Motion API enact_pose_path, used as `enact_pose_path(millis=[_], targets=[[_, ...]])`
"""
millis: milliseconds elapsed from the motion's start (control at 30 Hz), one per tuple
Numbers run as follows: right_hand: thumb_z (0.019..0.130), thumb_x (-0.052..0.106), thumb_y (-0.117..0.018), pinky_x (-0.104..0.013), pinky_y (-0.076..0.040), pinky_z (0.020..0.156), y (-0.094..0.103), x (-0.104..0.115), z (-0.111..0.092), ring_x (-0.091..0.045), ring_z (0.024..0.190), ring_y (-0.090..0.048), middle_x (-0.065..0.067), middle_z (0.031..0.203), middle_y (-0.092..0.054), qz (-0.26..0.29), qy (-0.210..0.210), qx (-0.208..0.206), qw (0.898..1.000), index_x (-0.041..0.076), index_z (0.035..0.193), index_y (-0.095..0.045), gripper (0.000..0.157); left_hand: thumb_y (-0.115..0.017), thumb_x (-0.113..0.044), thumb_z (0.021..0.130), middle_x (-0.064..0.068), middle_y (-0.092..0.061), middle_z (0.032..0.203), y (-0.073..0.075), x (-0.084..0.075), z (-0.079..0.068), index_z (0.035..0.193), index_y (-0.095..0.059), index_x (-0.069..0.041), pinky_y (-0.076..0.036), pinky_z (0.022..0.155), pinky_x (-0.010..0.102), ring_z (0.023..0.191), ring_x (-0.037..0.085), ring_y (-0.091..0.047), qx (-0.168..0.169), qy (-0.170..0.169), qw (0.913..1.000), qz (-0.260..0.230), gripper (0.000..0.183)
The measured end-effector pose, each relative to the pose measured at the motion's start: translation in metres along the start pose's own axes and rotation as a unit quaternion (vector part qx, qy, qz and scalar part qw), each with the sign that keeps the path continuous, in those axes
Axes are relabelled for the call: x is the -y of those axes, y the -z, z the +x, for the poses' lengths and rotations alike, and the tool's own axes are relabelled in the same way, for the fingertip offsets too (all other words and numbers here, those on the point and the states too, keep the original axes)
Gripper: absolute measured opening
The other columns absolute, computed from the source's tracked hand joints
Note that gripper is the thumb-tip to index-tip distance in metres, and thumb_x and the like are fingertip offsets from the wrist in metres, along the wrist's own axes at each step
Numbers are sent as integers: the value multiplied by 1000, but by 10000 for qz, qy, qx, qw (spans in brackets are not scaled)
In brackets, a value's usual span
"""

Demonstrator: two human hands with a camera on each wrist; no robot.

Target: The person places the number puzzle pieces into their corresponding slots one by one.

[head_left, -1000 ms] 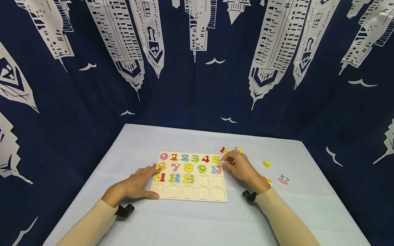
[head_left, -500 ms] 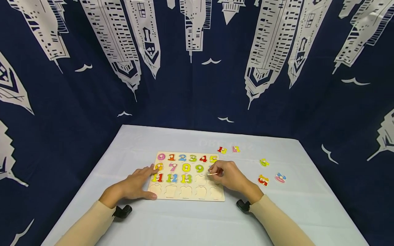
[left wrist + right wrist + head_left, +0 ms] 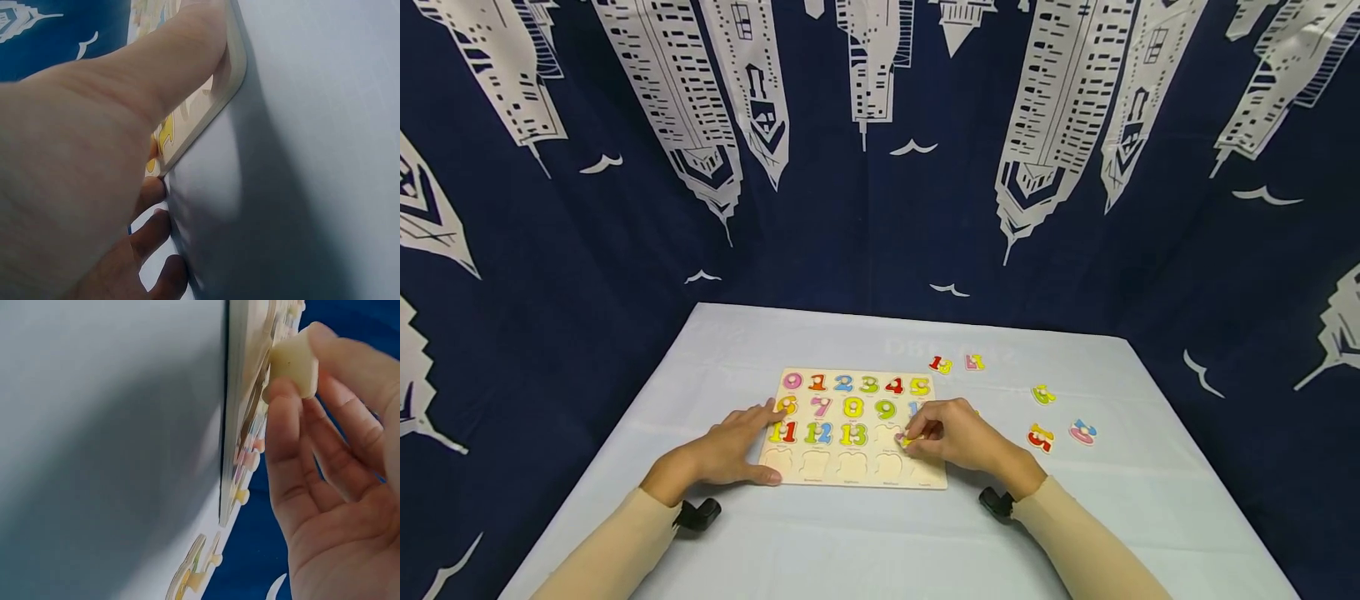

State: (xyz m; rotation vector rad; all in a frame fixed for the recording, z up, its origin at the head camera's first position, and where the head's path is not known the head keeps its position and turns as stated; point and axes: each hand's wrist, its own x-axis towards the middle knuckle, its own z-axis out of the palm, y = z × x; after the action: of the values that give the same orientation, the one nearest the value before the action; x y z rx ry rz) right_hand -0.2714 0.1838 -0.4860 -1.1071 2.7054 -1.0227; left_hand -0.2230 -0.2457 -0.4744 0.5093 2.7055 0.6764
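A pale wooden number puzzle board (image 3: 835, 455) lies flat on the table, with pieces 0 to 13 seated in its upper rows and bare recesses below. Against its left edge rests my left hand (image 3: 730, 450), fingers spread and thumb on the near left corner. My right hand (image 3: 966, 435) pinches a pink and yellow puzzle piece (image 3: 904, 440) between thumb and fingertips, over the right part of the third row. In the right wrist view that piece (image 3: 292, 364) shows its plain wooden side, tilted close to the board. Which number it bears is hidden by the fingers.
Loose number pieces lie right of the board: a red and yellow piece (image 3: 940, 364), a pink and yellow one at the back, a green and yellow piece (image 3: 1042, 394), a red and orange piece (image 3: 1041, 437) and a pink and blue piece (image 3: 1082, 431). A dark blue patterned cloth (image 3: 865, 233) hangs behind the white table.
My right hand has moved left from the board's right edge to over the third row. The held piece, seen edge-on before, now shows pink and yellow. My left hand stays put.
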Motion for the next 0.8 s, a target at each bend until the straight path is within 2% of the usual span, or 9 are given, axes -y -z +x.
enact_pose_path(millis=[167, 267, 533, 800], targets=[[94, 18, -101, -22, -64, 80, 0, 2, 0, 0, 84, -70, 2, 104, -84, 5, -149, 184, 9997, 11, 121, -87, 31, -100, -48, 91, 29, -25, 192, 0, 1, -1, 180, -41, -11, -31, 131, 89, 171, 61, -32, 4, 3, 10000, 4, 113], [94, 17, -100, -21, -63, 79, 0, 3, 1, 0, 85, -68, 1, 104, -81, -2, -154, 321, 9994, 11, 127, -88, 35, -101, -48, 91, 29, -25, 192, -1, 1, -1, 180, -42, -11, -31, 131, 89, 171, 60, -32, 5, 13, 10000, -19, 113], [99, 19, -97, -19, -57, 79, 1, 6, 3, -1, 85, -64, 7, 103, -78, -22, -202, 408, 9990, 17, 121, -91, 23, -100, -50, 91, 28, -24, 193, -1, 2, -1, 181, -40, -11, -29, 132, 89, 173, 60, -29, 41, 73, 10000, 29, 115], [96, 15, -99, -19, -60, 79, 2, 6, 3, -2, 87, -67, -2, 106, -80, 124, -217, 409, 9988, 15, 117, -90, 23, -101, -49, 91, 28, -26, 192, 0, 2, 0, 180, -42, -11, -31, 131, 88, 171, 60, -33, -12, 27, 10000, 30, 114]])
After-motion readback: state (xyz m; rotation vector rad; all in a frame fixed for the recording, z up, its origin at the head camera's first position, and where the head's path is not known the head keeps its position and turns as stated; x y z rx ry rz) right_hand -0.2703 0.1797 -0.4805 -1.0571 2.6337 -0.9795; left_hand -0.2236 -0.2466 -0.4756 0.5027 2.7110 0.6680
